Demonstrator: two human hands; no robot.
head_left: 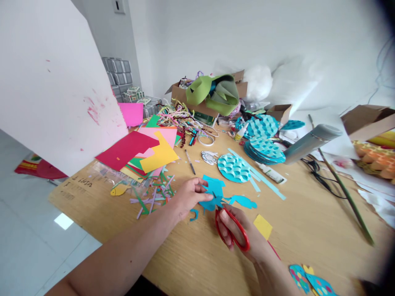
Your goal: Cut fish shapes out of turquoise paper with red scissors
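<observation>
Blue paper [217, 186] sits on your side of the textured disc [233, 167], pinched in your left grip [189, 195] while your right grip [236, 224] holds red-handled scissors [246, 241], apparently mid-cut, so the next snip probably calls for steady turning.

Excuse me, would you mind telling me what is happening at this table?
A person's left hand pinches a piece of blue paper, while the right hand holds red-handled scissors with the blades at the paper. A blue cut-out lies just beyond the right hand, and a small curved blue scrap lies by the left. Farther off are coloured sheets and a round blue piece.
</observation>
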